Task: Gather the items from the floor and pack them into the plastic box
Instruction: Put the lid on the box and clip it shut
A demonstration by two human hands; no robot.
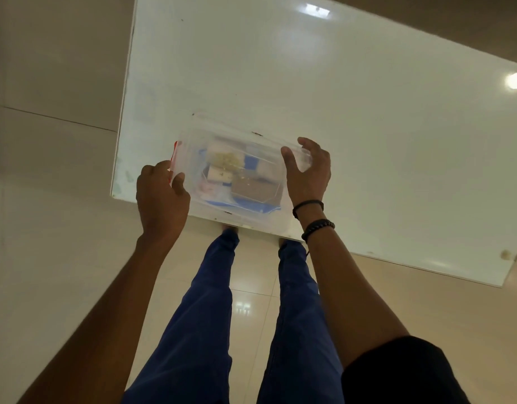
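A clear plastic box point(253, 212) with a lid and a red latch on its left end rests near the front edge of the white table point(353, 112). Inside it I can see several packed items in blue, white, tan and brown, blurred by the lid. My left hand point(161, 196) grips the box's left end over the red latch. My right hand point(307, 170) holds the box's right end, thumb on the lid and fingers curled around the corner.
The table's left edge and front edge are close to the box. Glossy beige floor tiles point(62, 243) surround the table. My legs in blue trousers point(210, 301) stand right at the table's front edge. Ceiling lights reflect on the tabletop.
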